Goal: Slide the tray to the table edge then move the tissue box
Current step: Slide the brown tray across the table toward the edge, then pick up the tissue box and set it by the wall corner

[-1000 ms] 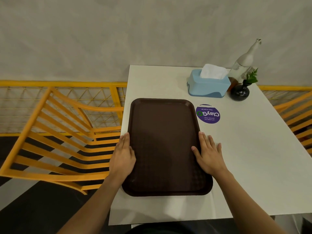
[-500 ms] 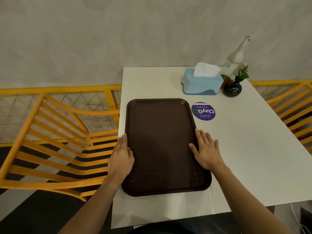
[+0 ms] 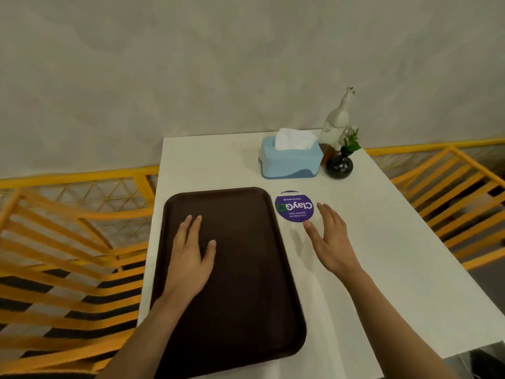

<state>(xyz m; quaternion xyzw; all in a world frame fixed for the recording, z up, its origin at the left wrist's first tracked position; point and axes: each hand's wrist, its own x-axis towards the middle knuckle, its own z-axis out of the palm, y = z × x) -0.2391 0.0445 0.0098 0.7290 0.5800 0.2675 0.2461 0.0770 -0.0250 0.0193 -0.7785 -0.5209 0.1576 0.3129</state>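
Observation:
A dark brown empty tray [image 3: 246, 269] lies lengthwise on the white table [image 3: 382, 269], along the table's left edge, with its near end at the front edge. My left hand [image 3: 191, 255] lies flat on the tray's left half, fingers together. My right hand [image 3: 330, 242] hovers over the table just right of the tray, fingers spread, holding nothing. The light blue tissue box [image 3: 289, 160], with a white tissue sticking out, stands at the far side of the table beyond my right hand.
A round purple sticker [image 3: 294, 206] sits on the table between tray and tissue box. A black vase with a green sprig [image 3: 340, 165] and a white bottle [image 3: 337, 121] stand right of the box. Yellow chairs [image 3: 68, 255] flank the table; a grey wall is behind.
Both hands left the tray's side rims. The left hand moved onto the tray's surface; the right hand lifted off and moved forward and right toward the sticker. The tray now sits nearer the front-left edge.

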